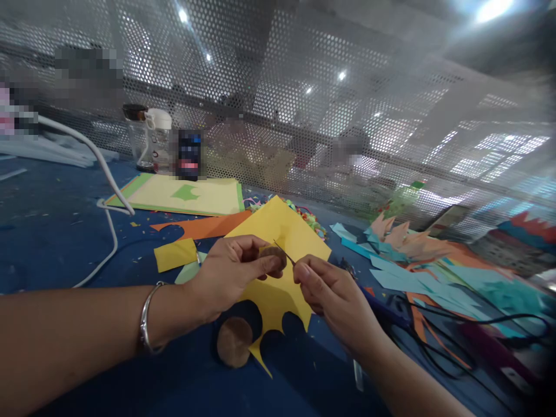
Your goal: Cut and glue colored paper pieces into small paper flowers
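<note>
Pinched between the thumb and fingers of my left hand [230,272] is a small round brown disc [278,262]. My right hand [328,289] grips a thin dark pointed tool [284,252], whose tip reaches over the disc's upper edge; whether it touches cannot be made out. Both hands are above a yellow paper sheet [299,231] with round bites cut from its near edge. Close below my left hand, a larger brown disc [234,341] lies on the blue table, beside a pointed tail of the yellow sheet.
Stacked light sheets [217,194] lie behind, near a bottle [160,136] and a phone [190,153]. An orange paper strip [208,225] and yellow scrap [176,255] sit left. Blue paper pieces [403,275] and black cables [438,318] spread right. A perforated metal screen [260,116] borders the back.
</note>
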Tool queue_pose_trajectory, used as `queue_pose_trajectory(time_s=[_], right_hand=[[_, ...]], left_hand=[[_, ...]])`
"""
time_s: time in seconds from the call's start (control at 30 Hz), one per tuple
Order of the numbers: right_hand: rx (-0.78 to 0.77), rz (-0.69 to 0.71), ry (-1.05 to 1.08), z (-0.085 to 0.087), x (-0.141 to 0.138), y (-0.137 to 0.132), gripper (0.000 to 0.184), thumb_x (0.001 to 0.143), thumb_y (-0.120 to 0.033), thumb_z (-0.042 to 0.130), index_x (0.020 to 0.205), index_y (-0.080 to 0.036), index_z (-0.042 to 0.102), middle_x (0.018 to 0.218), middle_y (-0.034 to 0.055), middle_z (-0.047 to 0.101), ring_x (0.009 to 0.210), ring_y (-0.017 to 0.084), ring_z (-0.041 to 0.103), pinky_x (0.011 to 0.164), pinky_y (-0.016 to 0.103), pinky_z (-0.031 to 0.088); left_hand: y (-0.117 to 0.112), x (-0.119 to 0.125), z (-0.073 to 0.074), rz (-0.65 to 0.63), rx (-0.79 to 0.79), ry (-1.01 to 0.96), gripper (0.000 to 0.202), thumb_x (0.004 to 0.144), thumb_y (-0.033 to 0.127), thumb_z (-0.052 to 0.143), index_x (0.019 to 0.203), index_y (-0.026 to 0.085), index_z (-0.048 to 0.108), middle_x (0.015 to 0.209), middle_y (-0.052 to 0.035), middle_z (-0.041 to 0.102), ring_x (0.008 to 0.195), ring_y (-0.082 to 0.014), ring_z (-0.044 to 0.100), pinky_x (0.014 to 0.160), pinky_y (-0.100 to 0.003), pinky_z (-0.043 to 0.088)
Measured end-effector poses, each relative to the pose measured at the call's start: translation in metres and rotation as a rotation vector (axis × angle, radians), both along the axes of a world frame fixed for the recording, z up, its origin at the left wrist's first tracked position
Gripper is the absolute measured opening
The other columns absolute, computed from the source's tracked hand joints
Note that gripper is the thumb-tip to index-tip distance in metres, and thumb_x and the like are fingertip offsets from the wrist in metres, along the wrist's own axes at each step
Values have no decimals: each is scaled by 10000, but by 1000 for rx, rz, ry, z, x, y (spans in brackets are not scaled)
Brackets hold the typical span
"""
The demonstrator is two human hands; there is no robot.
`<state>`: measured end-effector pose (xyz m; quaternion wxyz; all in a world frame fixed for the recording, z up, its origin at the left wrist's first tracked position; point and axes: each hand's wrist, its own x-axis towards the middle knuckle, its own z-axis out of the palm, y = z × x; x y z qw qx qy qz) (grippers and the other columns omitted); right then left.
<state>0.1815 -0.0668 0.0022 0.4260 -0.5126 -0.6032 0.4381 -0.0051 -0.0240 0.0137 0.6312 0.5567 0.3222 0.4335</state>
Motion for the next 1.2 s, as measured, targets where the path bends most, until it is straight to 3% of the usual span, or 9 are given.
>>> queue_pose_trajectory(time_s=[0.53,1.07,1.2], right_hand=[[-7,11,10,3,-2,-2,497,879,-666,554,718,-203,472,526,-107,218,464,68,138,419,227,127],[13,-5,16,1,1,-2,478,897,-628,561,702,-200,473,512,-105,224,458,63,156,425,222,142],[34,-9,-38,2,3,-2,470,905,-622,548,701,-206,475,516,-101,222,458,70,168,427,230,166]], left_hand=[[-2,-1,-4,-73,2,-71,91,806,252,738,800,165,712,746,-10,709,724,-103,608,695,-233,409],[0,0,-7,-79,-54,-140,177,757,288,788,738,149,679,742,-6,681,736,-103,594,747,-242,426],[2,0,-8,-63,-86,-105,195,740,310,801,745,153,686,752,-4,667,715,-101,574,700,-244,433]])
